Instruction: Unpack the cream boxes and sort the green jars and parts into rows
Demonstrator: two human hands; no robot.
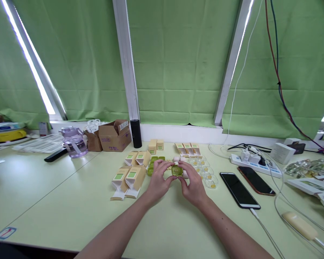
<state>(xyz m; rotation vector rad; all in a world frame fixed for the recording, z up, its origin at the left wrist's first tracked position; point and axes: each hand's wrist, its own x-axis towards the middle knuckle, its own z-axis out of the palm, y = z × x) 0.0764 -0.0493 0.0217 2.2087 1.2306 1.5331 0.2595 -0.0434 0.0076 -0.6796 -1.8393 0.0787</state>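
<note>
A small green square case (177, 171) is pinched between both hands above the table, its hollow side facing me. My left hand (160, 177) grips its left edge with thumb and fingers, and my right hand (191, 180) grips the right edge the same way. Just behind the left fingers sit several more green cases (152, 166), partly hidden. Pale pink-white pieces (176, 158) show behind the held case. On the right, rows of clear plastic cups (202, 169) with yellow spots lie beside my right hand. Tan cartons with open flaps (135, 176) stand left of my left hand.
More tan cartons (188, 149) and small closed boxes (156, 145) stand farther back. Two phones (240, 189) and a power strip (255, 165) with cables lie to the right. A black cylinder (135, 133), a cardboard box (115, 136) and a purple jug (74, 144) stand back left.
</note>
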